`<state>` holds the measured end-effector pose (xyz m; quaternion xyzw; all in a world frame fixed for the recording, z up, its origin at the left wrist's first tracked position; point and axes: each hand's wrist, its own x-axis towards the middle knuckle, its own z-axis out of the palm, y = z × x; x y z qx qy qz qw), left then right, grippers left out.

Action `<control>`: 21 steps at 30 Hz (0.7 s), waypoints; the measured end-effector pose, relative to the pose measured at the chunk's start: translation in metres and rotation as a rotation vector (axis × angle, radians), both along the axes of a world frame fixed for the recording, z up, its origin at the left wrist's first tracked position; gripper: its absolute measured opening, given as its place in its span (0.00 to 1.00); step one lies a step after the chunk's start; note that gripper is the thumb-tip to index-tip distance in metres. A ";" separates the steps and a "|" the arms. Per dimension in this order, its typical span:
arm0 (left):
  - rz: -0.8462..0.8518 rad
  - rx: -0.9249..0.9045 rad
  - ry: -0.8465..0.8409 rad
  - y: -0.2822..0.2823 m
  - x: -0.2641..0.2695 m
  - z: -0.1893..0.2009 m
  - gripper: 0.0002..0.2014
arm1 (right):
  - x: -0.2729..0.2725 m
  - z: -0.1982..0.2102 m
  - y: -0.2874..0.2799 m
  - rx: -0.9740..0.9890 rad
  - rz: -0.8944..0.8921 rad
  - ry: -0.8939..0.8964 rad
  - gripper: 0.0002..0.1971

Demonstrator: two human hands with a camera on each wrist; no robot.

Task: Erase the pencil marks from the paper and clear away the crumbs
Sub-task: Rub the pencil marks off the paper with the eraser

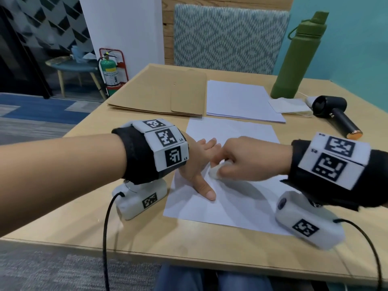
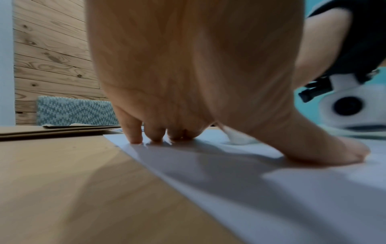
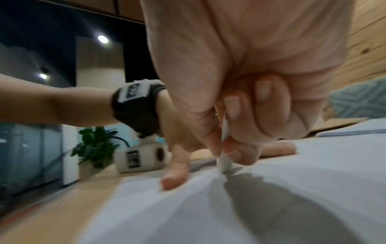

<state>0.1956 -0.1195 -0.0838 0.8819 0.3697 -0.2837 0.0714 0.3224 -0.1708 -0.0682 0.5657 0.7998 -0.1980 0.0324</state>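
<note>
Pinched in right hand [image 1: 249, 158], curled fingers: white eraser [image 1: 214, 171], long axis steeply upright, lower end pressed on paper [image 1: 241, 202] mid-sheet. Left hand [image 1: 197, 164] flat, fingers spread, pressing paper just beside eraser. Sheet's long axis running away across table [image 1: 147, 238].

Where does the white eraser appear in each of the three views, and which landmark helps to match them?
Head view: the eraser sits at the centre, gripped by the right hand on the paper.
Left wrist view: a white tip right of centre, behind the left hand.
Right wrist view: centre, tip touching the paper.
Shared landmark: the left thumb, pressed flat beside it.
</note>
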 end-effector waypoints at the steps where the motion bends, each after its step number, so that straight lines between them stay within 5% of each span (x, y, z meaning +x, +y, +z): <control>1: -0.005 0.004 0.005 0.000 0.000 0.000 0.57 | -0.002 0.003 -0.004 -0.050 0.021 0.000 0.09; 3: -0.006 -0.002 0.004 0.000 0.000 0.000 0.57 | -0.001 0.006 -0.002 -0.059 0.035 -0.016 0.03; 8: 0.010 -0.024 0.009 0.000 0.000 0.003 0.58 | 0.006 0.003 0.010 0.059 0.009 -0.046 0.14; 13: 0.016 0.014 0.074 -0.001 0.003 0.002 0.61 | 0.011 0.006 -0.010 -0.159 0.133 -0.033 0.09; 18: 0.016 -0.033 0.011 -0.001 0.000 0.002 0.59 | 0.009 0.003 0.012 0.056 0.025 -0.027 0.14; 21: 0.020 -0.011 0.040 0.000 0.002 0.002 0.60 | 0.013 0.000 0.002 0.008 0.076 -0.025 0.14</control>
